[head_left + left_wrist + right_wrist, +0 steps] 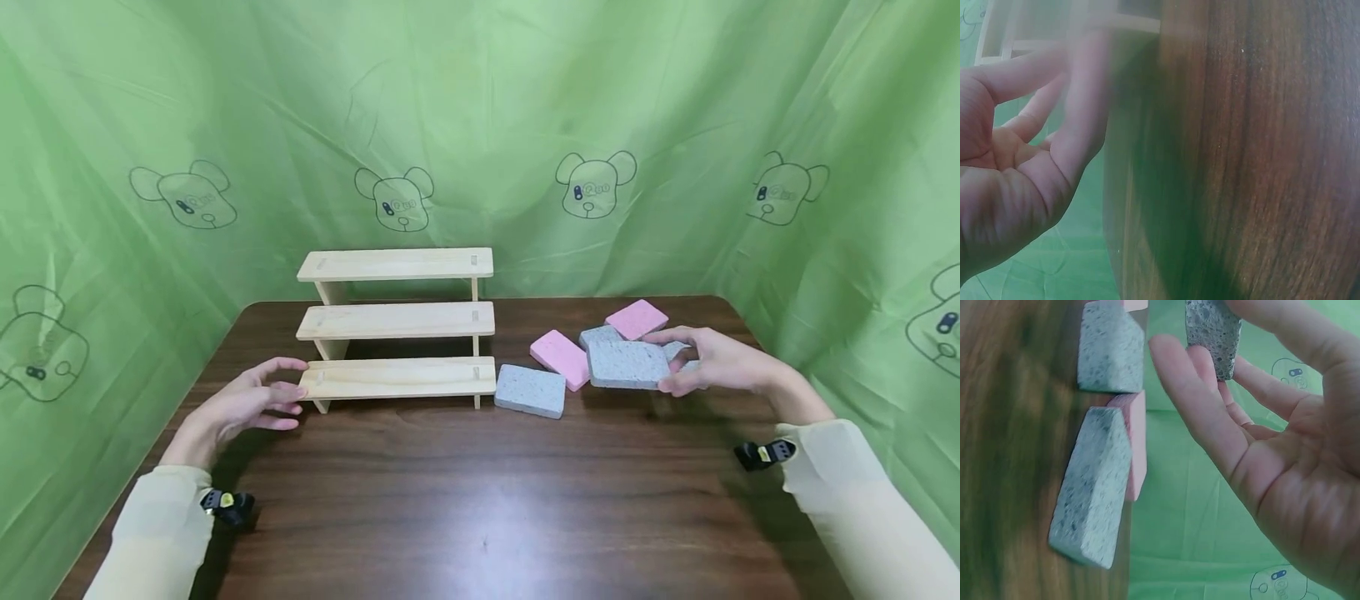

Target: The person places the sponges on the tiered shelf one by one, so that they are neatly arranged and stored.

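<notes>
Pinching blue sponge (627, 364) in right hand (705, 358) toward right edge of desk (480, 492); may droop from one-ended grip. With left hand (251, 400) fingers apart at rack (396, 320), may jog it.

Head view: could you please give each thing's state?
Wooden stand, upright on the table
Held blue sponge, raised off the table
Blue sponge behind it, partly hidden
Nearest blue sponge, lying beside the stand
Nearer pink sponge, on the table
Farther pink sponge, lying, support unclear
Left hand, fingers at stand's left end
Right hand, gripping held sponge
Curtain, hanging, wrinkled
</notes>
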A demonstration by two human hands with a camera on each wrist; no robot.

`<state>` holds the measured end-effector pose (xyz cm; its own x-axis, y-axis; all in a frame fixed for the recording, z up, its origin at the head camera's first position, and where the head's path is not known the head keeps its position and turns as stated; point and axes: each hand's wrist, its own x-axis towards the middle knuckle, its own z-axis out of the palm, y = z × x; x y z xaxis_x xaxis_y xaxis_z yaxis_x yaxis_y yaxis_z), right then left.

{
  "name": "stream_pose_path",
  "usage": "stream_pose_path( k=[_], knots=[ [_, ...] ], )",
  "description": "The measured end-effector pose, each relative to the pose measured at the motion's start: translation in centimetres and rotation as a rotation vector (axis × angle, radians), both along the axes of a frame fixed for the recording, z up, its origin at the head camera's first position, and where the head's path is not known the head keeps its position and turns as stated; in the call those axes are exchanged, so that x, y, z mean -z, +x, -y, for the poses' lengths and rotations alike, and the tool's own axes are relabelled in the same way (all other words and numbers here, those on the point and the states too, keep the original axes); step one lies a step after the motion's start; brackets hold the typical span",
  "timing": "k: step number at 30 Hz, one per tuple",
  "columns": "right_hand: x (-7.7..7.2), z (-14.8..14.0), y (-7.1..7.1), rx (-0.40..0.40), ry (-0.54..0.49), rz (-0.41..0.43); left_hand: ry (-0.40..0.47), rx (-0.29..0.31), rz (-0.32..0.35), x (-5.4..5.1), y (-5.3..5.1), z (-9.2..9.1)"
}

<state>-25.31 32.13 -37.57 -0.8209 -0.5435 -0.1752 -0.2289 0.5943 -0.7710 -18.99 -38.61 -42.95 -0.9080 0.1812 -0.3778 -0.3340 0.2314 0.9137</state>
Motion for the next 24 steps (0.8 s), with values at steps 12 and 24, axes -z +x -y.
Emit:
stream_pose_path(
  k=[12, 24],
  knots=[
    [-1.4, 2.6, -0.7, -0.007, -0.021, 0.0, -0.008, 0.016, 0.001, -0.4, 0.0, -0.3],
    [-2.7, 7.2, -1.7, -0.053, -0.072, -0.021, -0.002, 0.019, 0.001, -0.3, -0.1, -0.1]
  ],
)
